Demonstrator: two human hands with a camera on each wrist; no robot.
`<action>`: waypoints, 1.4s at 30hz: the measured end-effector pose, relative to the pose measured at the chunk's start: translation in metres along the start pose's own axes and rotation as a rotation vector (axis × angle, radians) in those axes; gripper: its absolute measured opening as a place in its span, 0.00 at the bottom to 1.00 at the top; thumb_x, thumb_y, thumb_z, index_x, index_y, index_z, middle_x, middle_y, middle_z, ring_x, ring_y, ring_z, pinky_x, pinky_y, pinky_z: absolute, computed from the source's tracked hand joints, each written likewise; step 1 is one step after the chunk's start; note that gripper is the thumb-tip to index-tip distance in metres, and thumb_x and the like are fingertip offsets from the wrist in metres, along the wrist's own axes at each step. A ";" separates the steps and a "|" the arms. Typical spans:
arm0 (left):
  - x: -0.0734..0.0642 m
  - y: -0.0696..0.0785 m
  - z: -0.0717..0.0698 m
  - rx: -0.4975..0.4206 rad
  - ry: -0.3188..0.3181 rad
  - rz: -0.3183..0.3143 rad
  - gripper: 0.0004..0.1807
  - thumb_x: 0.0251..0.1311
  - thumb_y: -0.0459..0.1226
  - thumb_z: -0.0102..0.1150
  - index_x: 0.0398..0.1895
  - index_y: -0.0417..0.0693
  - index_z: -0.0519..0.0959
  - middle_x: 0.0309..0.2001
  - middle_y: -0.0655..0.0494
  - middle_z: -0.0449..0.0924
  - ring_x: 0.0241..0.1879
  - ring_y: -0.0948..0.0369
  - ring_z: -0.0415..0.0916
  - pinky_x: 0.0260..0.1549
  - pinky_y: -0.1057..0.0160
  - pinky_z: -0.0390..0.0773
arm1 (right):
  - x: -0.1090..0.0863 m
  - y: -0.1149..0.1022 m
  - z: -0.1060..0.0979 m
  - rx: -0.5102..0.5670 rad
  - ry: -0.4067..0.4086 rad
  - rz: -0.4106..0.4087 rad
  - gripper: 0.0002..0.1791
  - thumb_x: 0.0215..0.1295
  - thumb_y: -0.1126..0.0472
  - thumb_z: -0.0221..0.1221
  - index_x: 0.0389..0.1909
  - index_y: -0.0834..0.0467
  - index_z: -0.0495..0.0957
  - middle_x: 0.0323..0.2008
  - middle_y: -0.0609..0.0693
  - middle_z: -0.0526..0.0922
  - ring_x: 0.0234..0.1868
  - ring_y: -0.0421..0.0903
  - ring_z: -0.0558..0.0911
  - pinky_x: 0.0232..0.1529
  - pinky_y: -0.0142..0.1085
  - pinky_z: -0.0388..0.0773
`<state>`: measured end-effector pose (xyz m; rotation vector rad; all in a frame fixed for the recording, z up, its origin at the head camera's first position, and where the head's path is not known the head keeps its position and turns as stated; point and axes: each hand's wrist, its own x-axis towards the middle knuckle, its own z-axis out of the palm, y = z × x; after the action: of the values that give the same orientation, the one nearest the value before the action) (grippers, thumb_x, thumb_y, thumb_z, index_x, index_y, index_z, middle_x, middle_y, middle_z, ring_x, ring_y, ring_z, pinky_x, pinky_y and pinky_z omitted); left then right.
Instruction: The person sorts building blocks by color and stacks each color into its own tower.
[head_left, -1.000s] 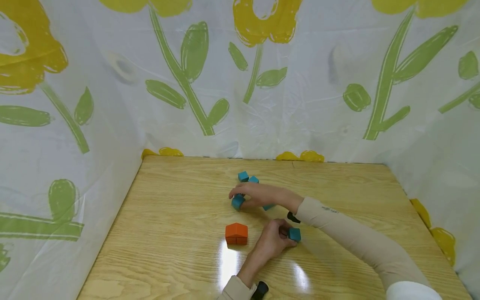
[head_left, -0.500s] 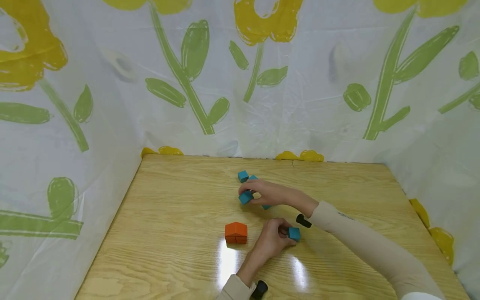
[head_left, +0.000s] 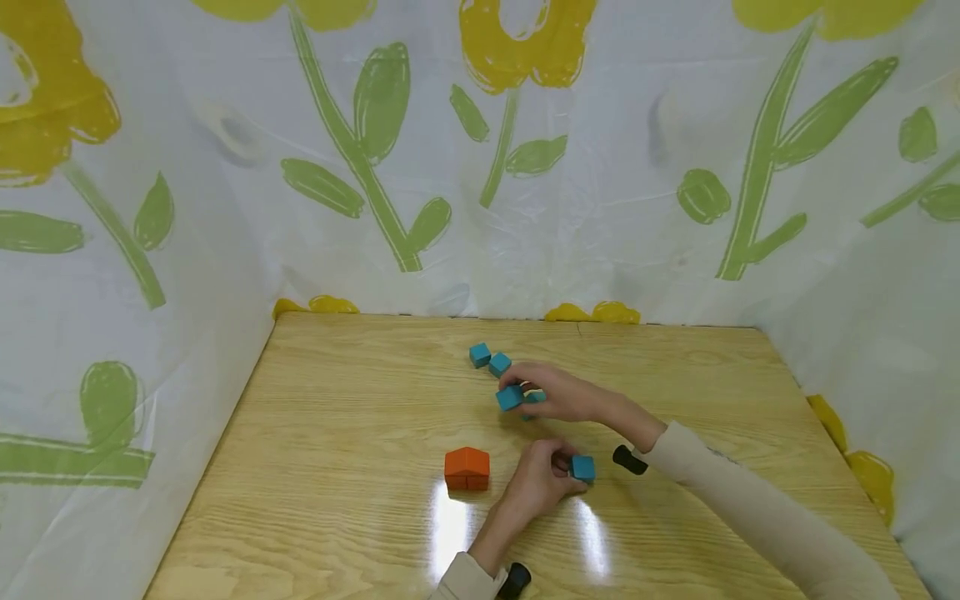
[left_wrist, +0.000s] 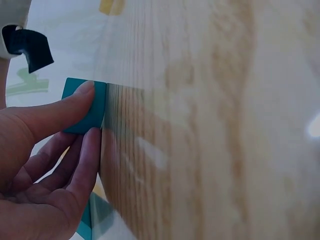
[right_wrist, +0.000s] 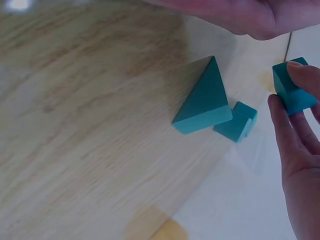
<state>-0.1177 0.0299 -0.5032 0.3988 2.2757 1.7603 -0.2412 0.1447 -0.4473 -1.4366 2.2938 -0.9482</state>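
My left hand (head_left: 536,483) pinches a teal cube (left_wrist: 85,105) between thumb and fingers, close over the wooden table at the front right of the orange blocks. Farther back, my right hand (head_left: 566,392) holds another teal cube (right_wrist: 295,86), thumb on one face and fingertips on another. Just beyond that grip, partly covered by the right hand in the head view, is a teal triangular block (right_wrist: 205,102). Two more teal cubes, a left one (head_left: 480,354) and a right one (head_left: 500,364), lie behind the right hand.
An orange house-shaped group of blocks (head_left: 467,468) stands on the table (head_left: 337,458) left of my left hand. A white curtain with yellow flowers (head_left: 517,33) encloses the back and sides. Black straps, a left one (head_left: 515,581) and a right one (head_left: 630,459), sit at the wrists.
My right hand has moved to the right with its teal cube, from in front of the rear cubes to beside the triangular block. My left hand has stayed with its cube.
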 end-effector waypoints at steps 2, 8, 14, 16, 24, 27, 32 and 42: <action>0.000 0.000 0.000 -0.003 0.003 0.003 0.16 0.52 0.25 0.76 0.44 0.35 0.84 0.35 0.53 0.83 0.33 0.67 0.81 0.35 0.72 0.81 | -0.004 0.001 0.001 0.016 0.020 -0.005 0.18 0.68 0.69 0.66 0.57 0.59 0.77 0.53 0.50 0.81 0.56 0.47 0.80 0.57 0.42 0.80; -0.001 0.001 0.000 -0.005 0.013 0.014 0.15 0.51 0.24 0.76 0.42 0.35 0.84 0.34 0.54 0.83 0.32 0.68 0.79 0.34 0.73 0.80 | -0.017 0.001 0.003 0.083 0.065 0.020 0.18 0.68 0.69 0.66 0.56 0.58 0.76 0.52 0.48 0.80 0.55 0.46 0.80 0.59 0.41 0.80; -0.002 0.001 0.000 0.001 0.013 0.029 0.16 0.50 0.24 0.77 0.42 0.34 0.84 0.34 0.51 0.83 0.32 0.66 0.81 0.33 0.72 0.81 | -0.035 0.001 0.004 0.152 0.115 0.047 0.18 0.68 0.72 0.64 0.56 0.60 0.75 0.52 0.51 0.80 0.55 0.49 0.80 0.61 0.42 0.79; -0.002 0.001 0.000 0.011 0.015 0.025 0.15 0.50 0.24 0.77 0.42 0.35 0.84 0.34 0.52 0.83 0.32 0.67 0.80 0.33 0.72 0.81 | -0.043 0.002 0.004 0.152 0.135 0.055 0.19 0.67 0.74 0.64 0.57 0.60 0.75 0.53 0.52 0.79 0.57 0.50 0.80 0.62 0.42 0.78; -0.003 0.001 0.000 0.024 0.030 0.025 0.15 0.50 0.24 0.77 0.41 0.36 0.84 0.34 0.52 0.83 0.32 0.68 0.79 0.33 0.73 0.80 | -0.075 0.010 0.008 0.172 0.211 0.093 0.20 0.66 0.74 0.66 0.56 0.58 0.76 0.51 0.51 0.80 0.57 0.51 0.81 0.59 0.42 0.80; -0.003 0.002 0.000 0.020 0.034 0.030 0.15 0.48 0.23 0.77 0.39 0.37 0.84 0.33 0.53 0.82 0.31 0.69 0.78 0.33 0.73 0.80 | -0.087 0.011 0.010 0.176 0.246 0.092 0.20 0.65 0.74 0.66 0.55 0.58 0.76 0.50 0.51 0.80 0.56 0.51 0.82 0.58 0.42 0.81; -0.003 0.002 0.000 0.019 0.022 0.019 0.14 0.49 0.23 0.77 0.39 0.38 0.84 0.32 0.54 0.81 0.30 0.69 0.76 0.33 0.72 0.80 | -0.106 0.012 0.014 0.189 0.287 0.106 0.20 0.65 0.74 0.66 0.55 0.57 0.75 0.49 0.50 0.80 0.54 0.48 0.83 0.57 0.38 0.81; -0.002 0.004 0.001 0.025 0.035 0.010 0.14 0.49 0.24 0.77 0.39 0.36 0.84 0.32 0.54 0.81 0.30 0.70 0.76 0.32 0.73 0.80 | -0.136 0.011 0.023 0.234 0.335 0.194 0.19 0.66 0.70 0.67 0.55 0.59 0.74 0.49 0.54 0.80 0.55 0.42 0.83 0.56 0.36 0.81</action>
<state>-0.1152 0.0311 -0.4998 0.3882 2.3251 1.7589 -0.1726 0.2587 -0.4865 -1.0017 2.3921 -1.4284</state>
